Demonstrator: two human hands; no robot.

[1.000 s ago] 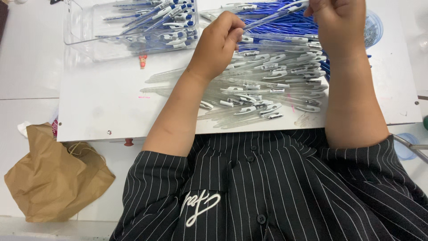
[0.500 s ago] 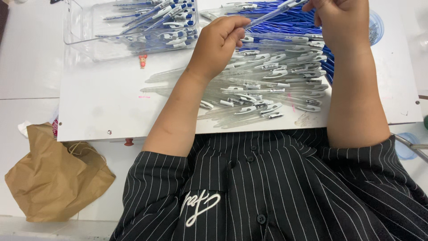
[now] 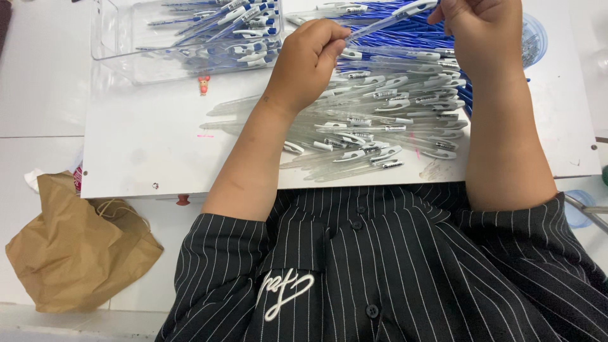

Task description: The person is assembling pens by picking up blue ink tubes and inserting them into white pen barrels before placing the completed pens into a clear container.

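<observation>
My left hand point(image 3: 310, 60) and right hand point(image 3: 478, 28) pinch 1 pen point(image 3: 386, 19) above the clear barrels point(image 3: 380, 120); I'd keep both ends aligned, pushing straight.

On the table point(image 3: 38, 95) lies a board point(image 3: 145, 152), with a heap of pen barrels point(image 3: 380, 120) on its middle. A tray point(image 3: 114, 50) of finished pens point(image 3: 240, 38) sits behind-left of the heap. A paper bag point(image 3: 76, 247) lies off the board's near-left corner.

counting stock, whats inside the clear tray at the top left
The clear plastic tray holds assembled blue pens with white clips, piled at its right side. Its top edge is out of frame, so the count stays uncertain.
</observation>
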